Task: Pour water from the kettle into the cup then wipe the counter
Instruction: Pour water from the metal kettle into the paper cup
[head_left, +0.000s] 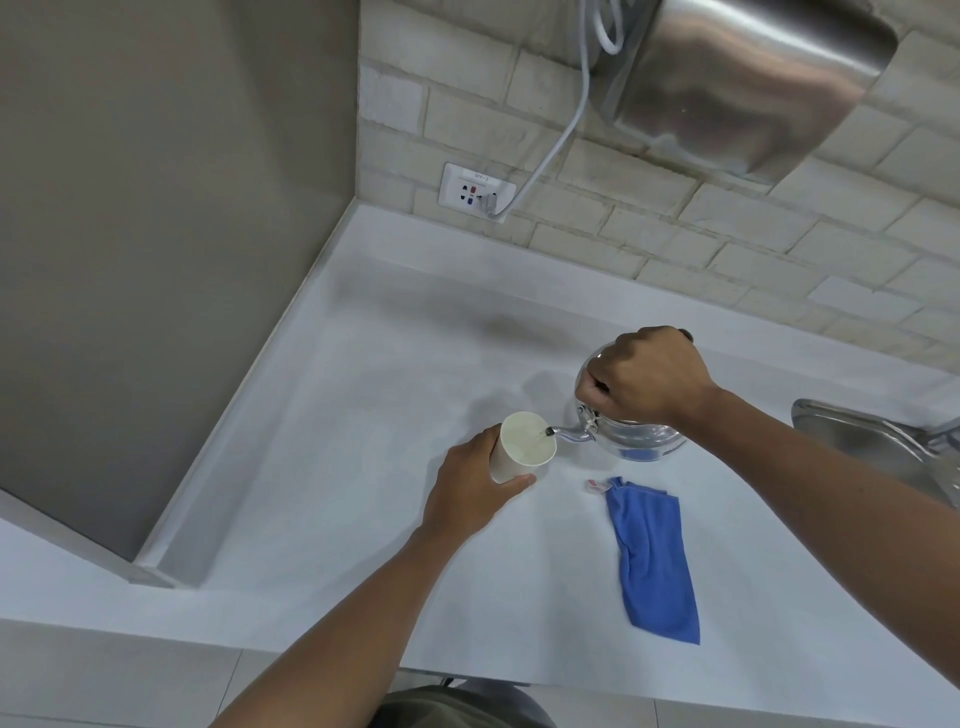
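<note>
A white paper cup (521, 448) stands on the white counter (363, 415), and my left hand (475, 488) wraps around its near side. A shiny metal kettle (631, 431) is tilted to the left, its spout tip over the cup's rim. My right hand (649, 376) grips the kettle's top handle from above and hides most of the lid. A blue cloth (654, 558) lies crumpled on the counter, in front of the kettle and to the right of the cup, with a small white and red tag (596, 486) at its far end.
A steel sink (872, 441) sits at the right edge. A grey panel (156, 234) walls the counter's left side. On the brick back wall hang a steel hand dryer (748, 83) and a socket (475, 192) with its cord plugged in.
</note>
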